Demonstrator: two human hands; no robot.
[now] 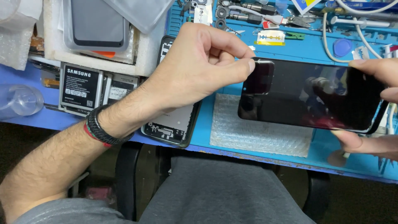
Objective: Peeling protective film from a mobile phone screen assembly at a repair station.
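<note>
I hold the black screen (311, 95) above the bubble wrap (261, 132), my right hand (373, 108) gripping its far end. My left hand (199, 66) pinches its top corner; any film looks barely lifted, most remaining.

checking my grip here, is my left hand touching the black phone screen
Touching. The head view shows the left hand with thumb and forefinger pinched on the upper left corner of the black phone screen.
</note>
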